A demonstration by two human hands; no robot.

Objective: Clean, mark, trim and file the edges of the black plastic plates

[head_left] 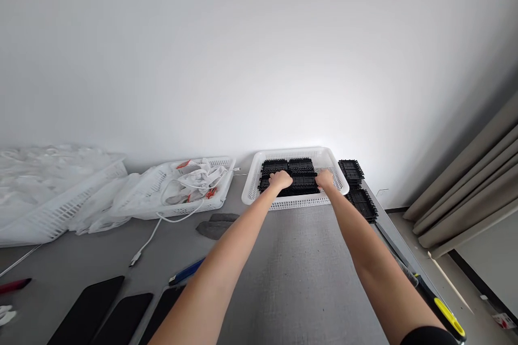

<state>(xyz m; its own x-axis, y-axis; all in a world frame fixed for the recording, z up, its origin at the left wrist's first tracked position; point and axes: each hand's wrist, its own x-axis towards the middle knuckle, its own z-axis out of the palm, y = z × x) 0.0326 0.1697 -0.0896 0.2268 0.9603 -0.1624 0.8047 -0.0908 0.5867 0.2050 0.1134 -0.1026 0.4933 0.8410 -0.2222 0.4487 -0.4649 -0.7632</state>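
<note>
- A plain, smooth off-white wall (259,54) fills the upper frame, brightest above centre right.
- A grey table with a finely woven-looking top (299,269) spreads across the lower frame, dark specks scattered near the lower centre.
- A heavy taupe fabric curtain (469,194) hangs in deep folds at the right edge, above a pale floor (429,275).
- A white slotted plastic crate (65,218) sits at the far left, heaped with crumpled, translucent white wrapping (44,178).
- A rounded white perforated plastic basket (299,205) stands against the wall, right of centre.
- A shallow white plastic basket (202,205) left of centre holds tangled white cords and straps (204,175), with orange-red bits among them.
- Square black plastic panels with ribbed faces and toothed edges (304,181) lie in two rows inside the rounded basket; two matching black stacks (362,203) stand just right of it.
- Three flat black slabs with rounded corners (93,310) lie at lower left.
- Both bare forearms reach up from the bottom edge, elbows nearly straight. The left hand (280,179) curls palm-down, grasping the front panels at their left side; the right hand (324,178) closes on their right end, fingertips hidden.
</note>
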